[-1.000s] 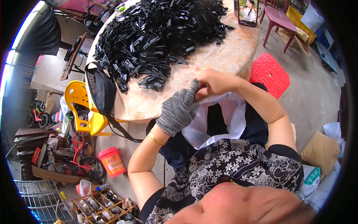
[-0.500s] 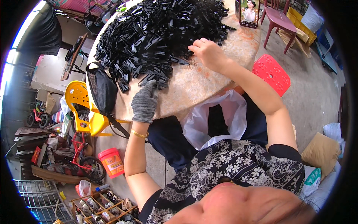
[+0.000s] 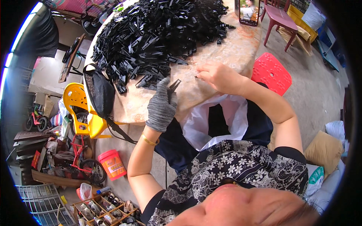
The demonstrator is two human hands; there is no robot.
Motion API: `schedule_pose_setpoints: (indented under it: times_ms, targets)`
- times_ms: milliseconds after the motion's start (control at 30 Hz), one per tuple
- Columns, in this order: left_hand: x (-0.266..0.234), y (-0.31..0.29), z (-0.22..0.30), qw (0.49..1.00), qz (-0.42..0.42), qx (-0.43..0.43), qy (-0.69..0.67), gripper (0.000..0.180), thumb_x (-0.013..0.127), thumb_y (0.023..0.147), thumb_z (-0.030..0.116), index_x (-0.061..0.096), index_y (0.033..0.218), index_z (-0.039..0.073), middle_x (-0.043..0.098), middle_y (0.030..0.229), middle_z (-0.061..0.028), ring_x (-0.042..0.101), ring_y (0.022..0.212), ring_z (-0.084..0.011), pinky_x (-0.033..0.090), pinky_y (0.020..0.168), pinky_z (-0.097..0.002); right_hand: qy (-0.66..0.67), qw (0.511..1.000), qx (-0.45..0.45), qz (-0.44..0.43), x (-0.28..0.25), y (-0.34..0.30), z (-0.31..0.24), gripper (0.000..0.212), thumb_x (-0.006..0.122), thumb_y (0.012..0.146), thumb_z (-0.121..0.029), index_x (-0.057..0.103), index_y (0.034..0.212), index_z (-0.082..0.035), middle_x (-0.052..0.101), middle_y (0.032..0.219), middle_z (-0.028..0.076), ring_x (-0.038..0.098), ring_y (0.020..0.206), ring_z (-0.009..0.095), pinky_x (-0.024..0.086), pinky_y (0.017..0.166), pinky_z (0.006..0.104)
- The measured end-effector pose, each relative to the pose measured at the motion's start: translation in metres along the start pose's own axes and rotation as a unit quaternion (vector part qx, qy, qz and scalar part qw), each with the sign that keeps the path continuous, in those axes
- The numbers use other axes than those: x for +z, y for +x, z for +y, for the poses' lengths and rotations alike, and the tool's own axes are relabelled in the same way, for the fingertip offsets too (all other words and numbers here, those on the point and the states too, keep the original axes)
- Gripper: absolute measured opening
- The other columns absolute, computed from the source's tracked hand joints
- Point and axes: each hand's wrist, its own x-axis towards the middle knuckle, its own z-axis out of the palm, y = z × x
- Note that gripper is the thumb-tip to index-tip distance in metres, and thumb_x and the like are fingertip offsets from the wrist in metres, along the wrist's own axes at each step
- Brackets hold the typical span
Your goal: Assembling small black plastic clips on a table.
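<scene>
A large heap of black plastic clips covers the far part of the cloth-topped table. My left hand, in a grey knitted glove, is closed at the near edge of the heap. Between its thumb and fingers a single black clip sticks up, tilted to the right. Over the bare cloth to the right, my right hand is ungloved, its fingertips pinched together. A tiny dark bit shows at those fingertips, too small to name.
An open white plastic bag hangs at the table's near edge, over my lap. A phone stands at the far right of the table. A black mesh bag hangs at the left edge, by a yellow chair. A red stool stands right.
My left hand has drawn back from the heap and to the right, with one clip now upright in its grip. My right hand has come nearer, away from the heap's edge.
</scene>
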Motion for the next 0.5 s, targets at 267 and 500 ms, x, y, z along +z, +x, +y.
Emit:
schedule_pose_setpoints:
  times_ms: [267,500]
  targets:
    - [0.010,0.012,0.018,0.990,-0.122,-0.015,-0.069,0.036,0.062,0.081,0.015,0.049,0.114,0.009,0.065,0.084,-0.0190,0.064,0.072,-0.0359,0.050,0.064,-0.0419,0.223,0.964,0.027,0.140,0.020,0.004,-0.005,0.026,0.063,0.071,-0.005,0.063,0.097,-0.003,0.062,0.090,0.013,0.060,0.084,0.032,0.048,0.077,0.0389]
    - [0.013,0.020,0.018,0.988,-0.097,0.109,0.061,0.034,0.063,0.083,0.017,0.055,0.114,0.007,0.063,0.100,-0.0161,0.063,0.082,-0.0320,0.051,0.070,-0.0389,0.193,0.978,-0.020,0.077,0.023,0.008,0.000,0.023,0.065,0.071,-0.006,0.064,0.093,-0.003,0.059,0.081,0.012,0.059,0.080,0.032,0.048,0.071,0.0393]
